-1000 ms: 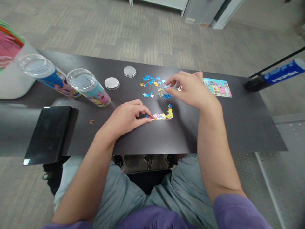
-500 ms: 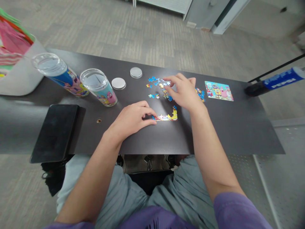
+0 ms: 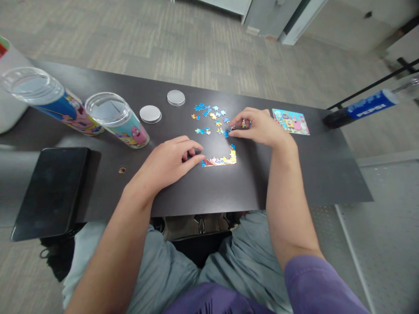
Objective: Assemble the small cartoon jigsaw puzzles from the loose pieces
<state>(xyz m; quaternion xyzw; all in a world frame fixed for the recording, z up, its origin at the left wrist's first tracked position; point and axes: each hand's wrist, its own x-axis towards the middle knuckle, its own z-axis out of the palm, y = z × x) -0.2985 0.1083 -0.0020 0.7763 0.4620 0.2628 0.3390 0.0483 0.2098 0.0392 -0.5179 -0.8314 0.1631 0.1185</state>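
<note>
My right hand (image 3: 260,126) is among the loose jigsaw pieces (image 3: 213,116), its thumb and index finger closed around a small blue puzzle piece (image 3: 230,128) at the fingertips. Other loose pieces show beneath and behind its curled fingers. My left hand (image 3: 175,159) rests on the table, thumb and index finger apart, beside the upper left end of the joined puzzle strip (image 3: 219,162). That strip forms an L: a bottom row with a short column rising at its right end.
Beyond my right hand lies a picture card (image 3: 291,121), with a Pepsi bottle (image 3: 369,107) farther right. Two clear-topped canisters (image 3: 126,126) (image 3: 70,109) stand left, near two round lids (image 3: 150,114) (image 3: 176,97). A black tablet (image 3: 50,189) overhangs the front edge.
My right hand has lowered slightly, and its thumb and index finger have drawn together at a piece. My left fingertips have lifted off the strip's left end. The view has shifted.
</note>
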